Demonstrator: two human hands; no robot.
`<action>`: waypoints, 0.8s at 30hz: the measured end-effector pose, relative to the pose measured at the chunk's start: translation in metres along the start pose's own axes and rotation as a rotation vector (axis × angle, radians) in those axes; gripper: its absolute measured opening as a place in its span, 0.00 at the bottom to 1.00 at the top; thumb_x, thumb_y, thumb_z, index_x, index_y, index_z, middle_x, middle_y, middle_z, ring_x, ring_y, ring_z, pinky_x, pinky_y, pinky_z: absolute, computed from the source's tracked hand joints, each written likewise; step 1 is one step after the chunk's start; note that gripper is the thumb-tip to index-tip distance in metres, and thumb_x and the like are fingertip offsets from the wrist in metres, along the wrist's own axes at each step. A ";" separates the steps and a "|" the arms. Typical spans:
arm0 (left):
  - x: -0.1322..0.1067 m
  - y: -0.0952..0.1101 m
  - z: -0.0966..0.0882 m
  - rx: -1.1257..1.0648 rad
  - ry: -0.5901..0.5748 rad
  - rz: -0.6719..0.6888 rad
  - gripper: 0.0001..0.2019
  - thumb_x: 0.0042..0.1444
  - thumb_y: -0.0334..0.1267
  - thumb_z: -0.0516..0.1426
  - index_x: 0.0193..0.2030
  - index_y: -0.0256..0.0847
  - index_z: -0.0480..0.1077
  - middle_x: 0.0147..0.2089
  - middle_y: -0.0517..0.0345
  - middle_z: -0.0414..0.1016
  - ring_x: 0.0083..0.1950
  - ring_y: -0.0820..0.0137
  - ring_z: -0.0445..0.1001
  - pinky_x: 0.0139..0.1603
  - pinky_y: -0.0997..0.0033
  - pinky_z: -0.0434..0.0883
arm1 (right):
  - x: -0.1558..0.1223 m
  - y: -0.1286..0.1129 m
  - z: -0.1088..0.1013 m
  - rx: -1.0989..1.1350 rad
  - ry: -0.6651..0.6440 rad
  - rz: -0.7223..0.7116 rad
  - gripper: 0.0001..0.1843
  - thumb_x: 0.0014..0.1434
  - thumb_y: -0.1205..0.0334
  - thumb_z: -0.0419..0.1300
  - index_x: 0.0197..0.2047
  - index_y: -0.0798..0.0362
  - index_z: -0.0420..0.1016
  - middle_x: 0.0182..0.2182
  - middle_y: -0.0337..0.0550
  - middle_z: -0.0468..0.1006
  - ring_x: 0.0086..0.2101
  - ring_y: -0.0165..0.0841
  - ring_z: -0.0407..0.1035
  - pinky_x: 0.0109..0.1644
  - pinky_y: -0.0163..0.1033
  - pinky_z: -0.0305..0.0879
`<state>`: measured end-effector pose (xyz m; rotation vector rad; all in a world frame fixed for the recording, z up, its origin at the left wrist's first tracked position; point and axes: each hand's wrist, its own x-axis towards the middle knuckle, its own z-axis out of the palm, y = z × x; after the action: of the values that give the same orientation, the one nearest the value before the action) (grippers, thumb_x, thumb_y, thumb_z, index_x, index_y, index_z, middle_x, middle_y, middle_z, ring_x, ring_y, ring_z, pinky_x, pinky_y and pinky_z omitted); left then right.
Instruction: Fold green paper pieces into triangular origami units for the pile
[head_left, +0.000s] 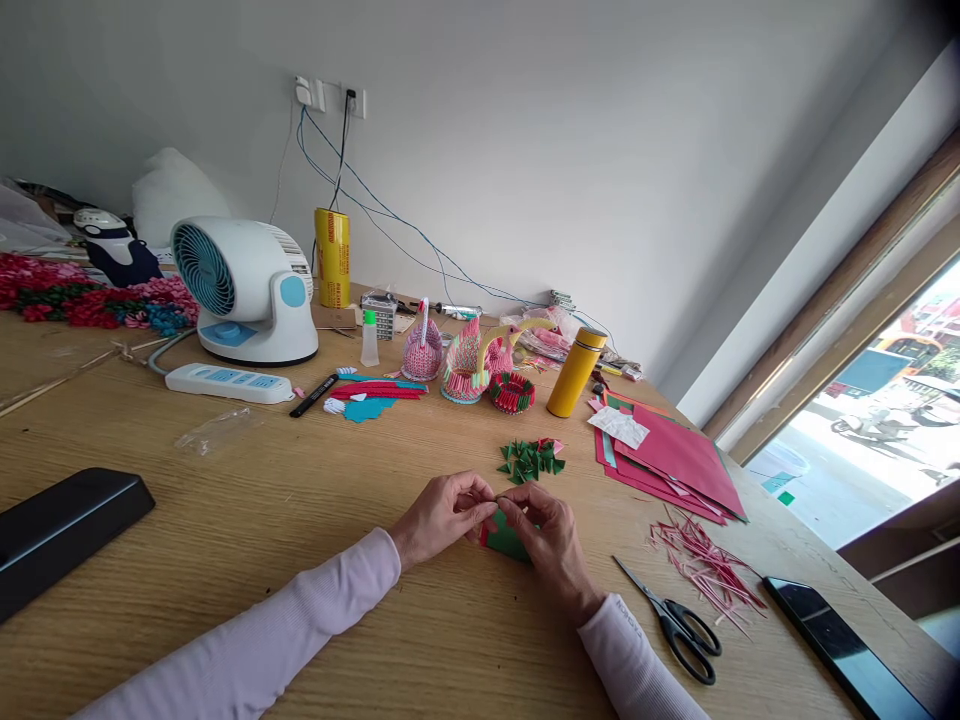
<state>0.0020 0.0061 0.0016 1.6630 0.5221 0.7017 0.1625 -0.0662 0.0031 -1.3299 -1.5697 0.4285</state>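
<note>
My left hand (448,515) and my right hand (547,535) meet over the front middle of the table, both closed in a pinch. Between their fingertips is a tiny dark bit that looks like a small piece of green paper (496,499), mostly hidden by the fingers. Green paper (510,538) with a red part at its left lies beneath the hands, partly covered by the right one. Just beyond them is a pile of small folded green paper triangles (531,462). Black-handled scissors (679,625) lie partly open to the right of my right hand.
Pink paper strips (705,560), a phone (840,640) and red paper sheets (682,455) lie on the right. Farther back stand a yellow flask (576,372), folded-paper swans (463,365), a glue bottle (369,340) and a fan (247,290). A black case (71,530) sits left.
</note>
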 end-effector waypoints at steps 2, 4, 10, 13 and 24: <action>-0.001 0.000 0.000 0.025 -0.035 -0.010 0.14 0.55 0.45 0.55 0.37 0.34 0.68 0.29 0.55 0.74 0.30 0.69 0.74 0.27 0.73 0.72 | 0.000 0.001 0.001 0.021 0.004 0.003 0.11 0.59 0.58 0.58 0.31 0.55 0.76 0.25 0.40 0.74 0.26 0.29 0.65 0.28 0.32 0.58; -0.002 0.001 -0.001 0.079 -0.058 -0.003 0.15 0.56 0.46 0.53 0.38 0.34 0.70 0.28 0.55 0.74 0.29 0.69 0.74 0.26 0.74 0.71 | 0.000 0.003 0.002 0.037 0.005 0.014 0.11 0.59 0.58 0.58 0.31 0.55 0.76 0.25 0.40 0.74 0.26 0.28 0.64 0.27 0.32 0.58; -0.003 0.007 -0.004 0.394 -0.027 0.138 0.17 0.60 0.45 0.49 0.30 0.36 0.71 0.23 0.61 0.70 0.24 0.76 0.66 0.27 0.79 0.64 | 0.001 0.007 0.000 0.041 -0.014 0.055 0.12 0.57 0.55 0.59 0.30 0.56 0.76 0.22 0.39 0.72 0.21 0.26 0.63 0.24 0.31 0.58; -0.003 0.010 -0.005 0.452 -0.014 0.171 0.16 0.60 0.44 0.50 0.30 0.36 0.71 0.22 0.62 0.69 0.25 0.75 0.66 0.30 0.78 0.64 | 0.002 0.005 -0.002 0.082 -0.070 0.062 0.13 0.57 0.55 0.59 0.31 0.56 0.74 0.21 0.38 0.72 0.20 0.27 0.65 0.24 0.31 0.59; -0.007 0.010 -0.004 0.307 -0.039 0.103 0.12 0.58 0.43 0.51 0.31 0.37 0.66 0.24 0.62 0.67 0.26 0.75 0.66 0.29 0.77 0.63 | -0.001 -0.009 -0.003 0.098 -0.152 0.107 0.16 0.59 0.51 0.55 0.30 0.56 0.70 0.18 0.36 0.67 0.19 0.26 0.63 0.22 0.30 0.57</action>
<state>-0.0065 0.0019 0.0111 1.9982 0.5395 0.6868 0.1604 -0.0706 0.0109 -1.3352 -1.5849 0.6779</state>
